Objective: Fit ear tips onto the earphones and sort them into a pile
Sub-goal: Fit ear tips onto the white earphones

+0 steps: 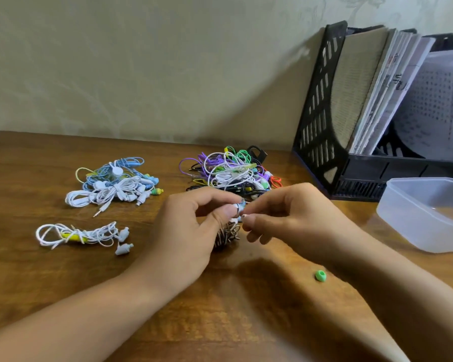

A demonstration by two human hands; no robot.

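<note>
Left hand (194,226) pinches earbud (239,206); right hand (285,212) apparently pinching its tip.

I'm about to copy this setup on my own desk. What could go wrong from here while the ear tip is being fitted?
The green ear tip lies loose near the right forearm; a sweep could knock it away. The bundled cable dangling from the earbud that the left hand and right hand pinch may tug it askew.
</note>
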